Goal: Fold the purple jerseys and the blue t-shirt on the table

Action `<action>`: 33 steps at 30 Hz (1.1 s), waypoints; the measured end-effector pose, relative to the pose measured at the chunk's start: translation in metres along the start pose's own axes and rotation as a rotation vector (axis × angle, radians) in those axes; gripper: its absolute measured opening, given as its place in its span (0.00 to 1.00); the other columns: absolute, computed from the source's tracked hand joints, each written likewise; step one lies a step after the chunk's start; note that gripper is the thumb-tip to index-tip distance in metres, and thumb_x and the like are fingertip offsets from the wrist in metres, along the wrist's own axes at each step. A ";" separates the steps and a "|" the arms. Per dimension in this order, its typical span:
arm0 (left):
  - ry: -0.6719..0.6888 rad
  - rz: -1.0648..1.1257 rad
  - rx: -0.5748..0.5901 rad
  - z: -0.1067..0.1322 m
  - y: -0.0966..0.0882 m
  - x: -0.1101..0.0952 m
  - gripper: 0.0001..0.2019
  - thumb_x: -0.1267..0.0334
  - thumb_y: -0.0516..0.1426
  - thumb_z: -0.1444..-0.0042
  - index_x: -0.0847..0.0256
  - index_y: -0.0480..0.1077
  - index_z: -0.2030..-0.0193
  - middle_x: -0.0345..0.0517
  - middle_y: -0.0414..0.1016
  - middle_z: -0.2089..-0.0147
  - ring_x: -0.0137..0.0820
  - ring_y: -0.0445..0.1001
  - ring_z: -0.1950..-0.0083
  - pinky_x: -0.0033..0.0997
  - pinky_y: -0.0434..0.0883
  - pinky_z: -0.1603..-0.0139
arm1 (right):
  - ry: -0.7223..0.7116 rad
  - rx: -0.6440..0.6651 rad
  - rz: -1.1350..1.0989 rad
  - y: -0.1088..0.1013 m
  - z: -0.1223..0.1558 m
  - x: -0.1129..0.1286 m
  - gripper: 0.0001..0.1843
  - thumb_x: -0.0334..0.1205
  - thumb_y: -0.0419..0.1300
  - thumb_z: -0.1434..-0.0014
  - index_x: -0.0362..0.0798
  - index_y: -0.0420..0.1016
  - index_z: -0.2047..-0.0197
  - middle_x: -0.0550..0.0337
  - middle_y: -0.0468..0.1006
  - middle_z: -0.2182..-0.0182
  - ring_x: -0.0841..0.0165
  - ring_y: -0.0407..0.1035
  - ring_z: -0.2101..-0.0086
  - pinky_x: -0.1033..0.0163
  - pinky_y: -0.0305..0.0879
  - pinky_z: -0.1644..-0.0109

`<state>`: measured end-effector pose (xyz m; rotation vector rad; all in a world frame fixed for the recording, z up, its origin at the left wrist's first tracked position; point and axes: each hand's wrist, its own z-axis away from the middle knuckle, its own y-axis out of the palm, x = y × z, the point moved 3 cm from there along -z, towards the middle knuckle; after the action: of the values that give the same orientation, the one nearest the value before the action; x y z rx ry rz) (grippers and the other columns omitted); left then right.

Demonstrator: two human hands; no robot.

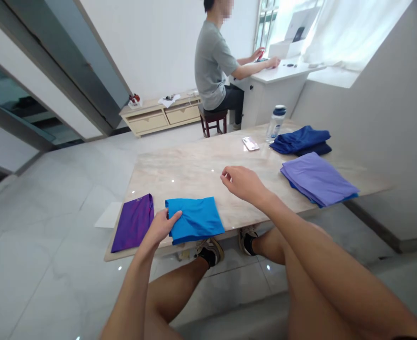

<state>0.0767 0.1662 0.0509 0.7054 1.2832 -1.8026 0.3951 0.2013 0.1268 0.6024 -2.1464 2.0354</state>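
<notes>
A folded bright blue cloth lies near the table's front edge. My left hand is closed on its left side, thumb on top and the other fingers mostly hidden behind the edge. Farther right, my right hand hovers over the table with loosely curled fingers, a small gap showing between them and nothing in it. To the left of the blue cloth rests a folded purple cloth, apart from it. At the right is a stack with a folded lavender cloth on top and blue fabric peeking out below.
Dark blue folded cloths sit at the table's far right, by a water bottle and a phone. Beyond, a person sits on a stool at a white desk. A low cabinet stands against the wall.
</notes>
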 end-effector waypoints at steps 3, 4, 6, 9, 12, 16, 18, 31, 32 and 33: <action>0.061 0.036 -0.210 0.056 -0.034 -0.019 0.40 0.25 0.69 0.56 0.62 0.81 0.53 0.58 0.88 0.52 0.54 0.85 0.51 0.43 0.82 0.56 | -0.087 0.018 -0.003 0.001 0.010 0.010 0.14 0.43 0.55 0.23 0.49 0.82 0.49 0.51 0.87 0.53 0.58 0.80 0.54 0.59 0.63 0.59; 0.066 0.053 -0.298 0.076 -0.046 -0.020 0.40 0.25 0.69 0.56 0.62 0.81 0.53 0.58 0.88 0.52 0.53 0.85 0.51 0.44 0.82 0.56 | -0.116 0.018 -0.007 0.002 0.014 0.012 0.14 0.43 0.55 0.23 0.49 0.82 0.50 0.52 0.88 0.54 0.58 0.80 0.55 0.60 0.63 0.60; 0.049 0.091 -0.468 0.118 -0.069 -0.014 0.40 0.25 0.69 0.55 0.62 0.80 0.51 0.58 0.88 0.52 0.52 0.85 0.53 0.43 0.81 0.57 | -0.165 0.016 -0.009 0.004 0.021 0.012 0.14 0.43 0.56 0.24 0.50 0.83 0.51 0.53 0.88 0.56 0.58 0.79 0.57 0.60 0.61 0.62; 0.000 0.127 -0.675 0.173 -0.092 0.009 0.39 0.26 0.70 0.55 0.62 0.80 0.52 0.58 0.87 0.52 0.48 0.84 0.55 0.41 0.80 0.60 | -0.217 0.009 0.000 0.010 0.027 0.005 0.15 0.46 0.55 0.25 0.51 0.83 0.52 0.53 0.87 0.59 0.57 0.79 0.59 0.59 0.60 0.64; -0.071 0.178 -0.799 0.208 -0.102 0.041 0.38 0.26 0.71 0.58 0.63 0.79 0.58 0.55 0.85 0.59 0.42 0.81 0.62 0.36 0.76 0.65 | -0.252 0.017 -0.003 0.017 0.031 -0.005 0.17 0.49 0.54 0.26 0.52 0.83 0.54 0.53 0.87 0.61 0.56 0.79 0.61 0.58 0.60 0.64; -0.121 0.339 -0.877 0.217 -0.099 0.075 0.35 0.29 0.74 0.64 0.62 0.74 0.70 0.43 0.75 0.73 0.31 0.70 0.72 0.30 0.68 0.71 | -0.248 0.050 -0.017 0.026 0.035 -0.023 0.19 0.51 0.53 0.28 0.53 0.83 0.56 0.52 0.86 0.63 0.55 0.79 0.63 0.58 0.61 0.66; -0.086 0.466 -0.878 0.207 -0.100 0.079 0.34 0.32 0.76 0.66 0.61 0.71 0.72 0.39 0.73 0.74 0.28 0.69 0.73 0.29 0.68 0.70 | -0.243 0.051 -0.024 0.029 0.035 -0.030 0.20 0.53 0.53 0.29 0.53 0.83 0.57 0.51 0.86 0.65 0.55 0.79 0.65 0.58 0.61 0.67; 0.053 0.940 -0.963 0.053 -0.138 0.081 0.12 0.60 0.72 0.44 0.60 0.76 0.59 0.44 0.83 0.62 0.31 0.80 0.63 0.30 0.78 0.60 | -0.329 -0.135 -0.020 0.032 0.030 -0.024 0.23 0.58 0.53 0.28 0.54 0.83 0.59 0.54 0.84 0.70 0.57 0.77 0.72 0.57 0.61 0.70; -0.042 0.910 -0.949 0.046 -0.124 0.099 0.12 0.61 0.72 0.44 0.59 0.75 0.61 0.43 0.82 0.64 0.31 0.78 0.66 0.30 0.76 0.62 | -0.348 -0.137 -0.019 0.032 0.032 -0.023 0.23 0.59 0.53 0.27 0.54 0.83 0.60 0.54 0.85 0.70 0.57 0.77 0.73 0.57 0.61 0.70; -0.130 0.879 -0.938 0.043 -0.109 0.119 0.13 0.61 0.72 0.45 0.59 0.73 0.63 0.43 0.79 0.67 0.30 0.76 0.68 0.30 0.74 0.64 | -0.371 -0.141 -0.021 0.032 0.035 -0.022 0.24 0.60 0.52 0.27 0.55 0.82 0.60 0.54 0.85 0.69 0.57 0.77 0.73 0.56 0.62 0.70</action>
<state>-0.0782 0.1104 0.0247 0.4632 1.2570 -0.4369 0.4095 0.1715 0.0859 1.0461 -2.4401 1.8582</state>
